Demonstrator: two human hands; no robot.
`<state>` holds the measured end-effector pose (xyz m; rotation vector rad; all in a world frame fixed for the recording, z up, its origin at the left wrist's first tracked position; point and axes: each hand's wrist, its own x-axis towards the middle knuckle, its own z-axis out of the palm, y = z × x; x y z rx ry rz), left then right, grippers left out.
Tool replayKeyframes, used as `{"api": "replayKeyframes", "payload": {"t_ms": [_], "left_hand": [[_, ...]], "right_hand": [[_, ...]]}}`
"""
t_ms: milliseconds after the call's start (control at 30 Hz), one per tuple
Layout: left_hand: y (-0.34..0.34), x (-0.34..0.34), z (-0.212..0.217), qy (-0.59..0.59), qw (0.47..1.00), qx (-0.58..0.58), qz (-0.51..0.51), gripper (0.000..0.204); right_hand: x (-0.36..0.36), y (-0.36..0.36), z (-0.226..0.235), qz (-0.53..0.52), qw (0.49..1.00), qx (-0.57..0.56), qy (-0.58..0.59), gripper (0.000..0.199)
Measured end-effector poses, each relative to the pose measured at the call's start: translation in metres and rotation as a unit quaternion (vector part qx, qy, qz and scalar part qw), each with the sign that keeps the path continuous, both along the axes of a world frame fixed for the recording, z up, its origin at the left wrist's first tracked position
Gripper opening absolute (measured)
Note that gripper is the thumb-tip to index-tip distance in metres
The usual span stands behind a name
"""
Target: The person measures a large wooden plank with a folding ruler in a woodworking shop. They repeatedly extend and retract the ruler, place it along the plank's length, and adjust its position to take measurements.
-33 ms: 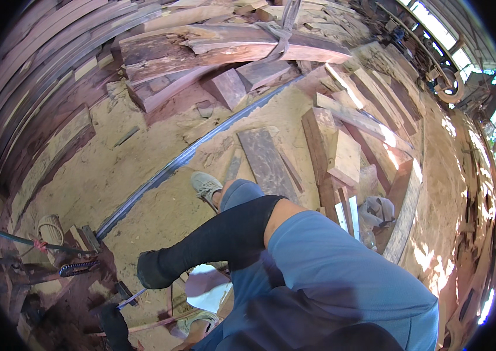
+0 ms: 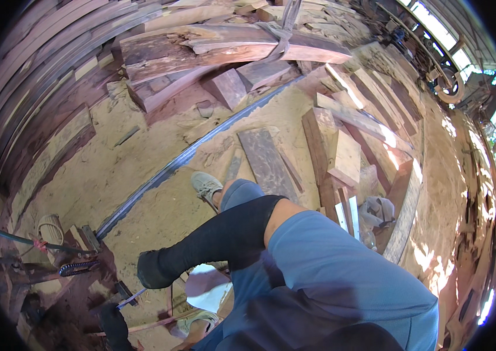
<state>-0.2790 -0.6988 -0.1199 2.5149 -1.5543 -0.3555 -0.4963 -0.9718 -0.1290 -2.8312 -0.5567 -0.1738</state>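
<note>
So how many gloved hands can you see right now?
2: the right hand at lower left centre, the left hand just below it near the bottom edge, partly in shadow.

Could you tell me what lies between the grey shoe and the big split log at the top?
In the head view, a long dark metal strip crosses the sawdust floor between grey shoe and split log.

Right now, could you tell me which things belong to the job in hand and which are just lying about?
In hand: right hand, left hand, slim rod between them, long saw band nearby.
Lying about: flat dark board, strapped log, pale block, grey cloth.
</note>
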Motion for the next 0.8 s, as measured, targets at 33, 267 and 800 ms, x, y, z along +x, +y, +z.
{"api": "replayKeyframes", "payload": {"t_ms": [33,267,800], "left_hand": [[0.0,-0.001,-0.001,-0.002,1.0,-0.016,-0.002,0.016],[-0.015,-0.015,0.007,0.015,0.999,-0.011,0.037,0.014],[-0.027,-0.032,0.044,-0.008,1.0,0.023,-0.017,0.051]], "right_hand": [[-0.002,0.0,0.0,-0.003,1.0,-0.001,0.003,0.008],[-0.004,-0.017,-0.003,0.006,1.0,0.003,-0.02,0.008],[-0.015,-0.02,0.072,-0.001,0.999,0.048,0.006,0.005]]}}
